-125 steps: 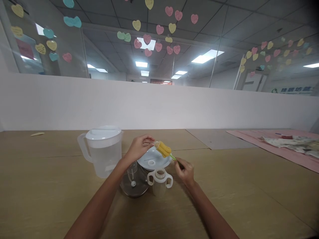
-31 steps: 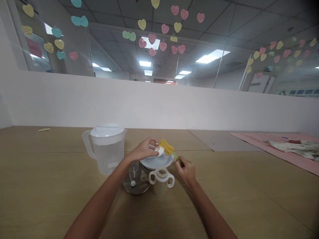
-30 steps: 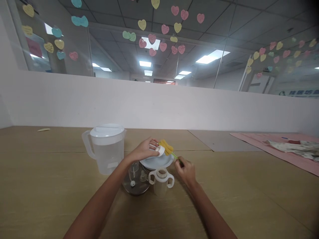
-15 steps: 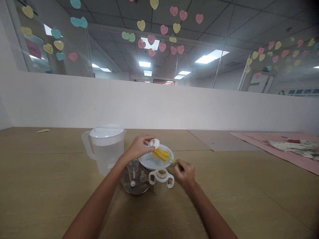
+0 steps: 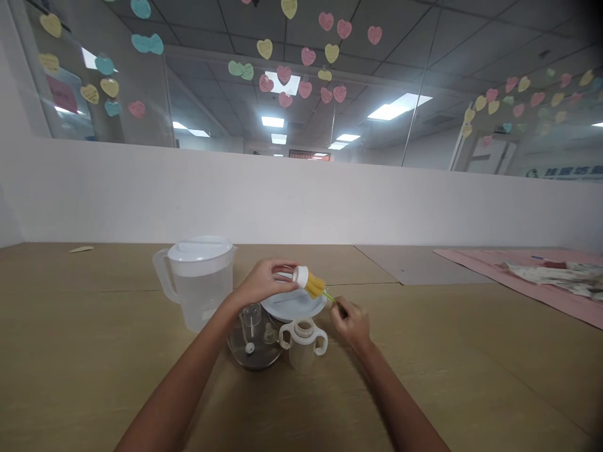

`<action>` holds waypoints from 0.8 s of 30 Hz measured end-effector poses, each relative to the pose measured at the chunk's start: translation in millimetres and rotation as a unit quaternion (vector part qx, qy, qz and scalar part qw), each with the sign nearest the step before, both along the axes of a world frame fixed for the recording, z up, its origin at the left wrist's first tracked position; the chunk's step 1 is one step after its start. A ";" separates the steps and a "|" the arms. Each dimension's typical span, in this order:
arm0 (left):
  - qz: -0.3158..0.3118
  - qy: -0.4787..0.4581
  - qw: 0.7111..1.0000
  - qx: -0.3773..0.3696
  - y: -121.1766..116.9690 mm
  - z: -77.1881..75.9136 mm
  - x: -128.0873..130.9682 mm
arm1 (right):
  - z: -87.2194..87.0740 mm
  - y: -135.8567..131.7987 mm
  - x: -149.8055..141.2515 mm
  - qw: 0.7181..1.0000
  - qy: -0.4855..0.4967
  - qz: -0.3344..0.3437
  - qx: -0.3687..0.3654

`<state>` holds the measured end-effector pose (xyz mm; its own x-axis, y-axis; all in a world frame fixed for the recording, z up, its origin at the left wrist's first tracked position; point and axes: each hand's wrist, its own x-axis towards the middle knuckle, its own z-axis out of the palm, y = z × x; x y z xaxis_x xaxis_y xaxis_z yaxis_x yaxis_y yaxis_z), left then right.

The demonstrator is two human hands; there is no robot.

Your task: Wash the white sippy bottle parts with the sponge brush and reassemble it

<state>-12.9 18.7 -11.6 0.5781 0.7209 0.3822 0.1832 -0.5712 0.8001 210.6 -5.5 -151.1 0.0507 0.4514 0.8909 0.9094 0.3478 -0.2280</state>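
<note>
Between the fingers of my left hand (image 5: 271, 281) is a white bottle collar ring (image 5: 300, 276). My right hand (image 5: 351, 319) is closed round the thin green handle of a bottle brush (image 5: 315, 285). The brush's yellow sponge head meets the ring's open side; how far it reaches inside is hidden. Below my hands stands an open baby bottle (image 5: 303, 345) with two white side handles. Left of it, a round metal tray (image 5: 257, 359) carries a clear cap (image 5: 252, 317), a teat (image 5: 270, 334) and a straw with a white weighted end (image 5: 249, 347).
A lidded clear pitcher (image 5: 200, 289) stands on the left, near my left forearm. Behind the bottle lies a pale plate (image 5: 292, 307). On the far right a pink cloth (image 5: 471, 263) has crumpled fabric on it. A white wall (image 5: 301, 207) borders the table's back.
The ring has turned on its side and shifted slightly right, so its opening now faces the brush. The sponge head has moved up and right and now meets the ring.
</note>
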 end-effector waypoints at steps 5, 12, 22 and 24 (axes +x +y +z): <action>0.098 0.062 0.980 0.165 2.8 1.4 -2.4 | 0.0 -1.9 -4.7 1.000 -0.004 0.013 0.018; 0.021 0.060 0.986 0.152 -5.5 3.3 0.4 | -2.1 -0.5 -1.8 0.999 0.022 0.031 0.031; -0.020 0.034 0.997 0.070 -14.8 8.2 1.9 | -5.5 -1.6 -5.5 0.996 0.044 0.059 0.058; -0.049 0.017 0.997 0.057 -17.8 9.3 3.4 | -4.4 -2.5 -5.7 0.996 0.041 0.058 0.058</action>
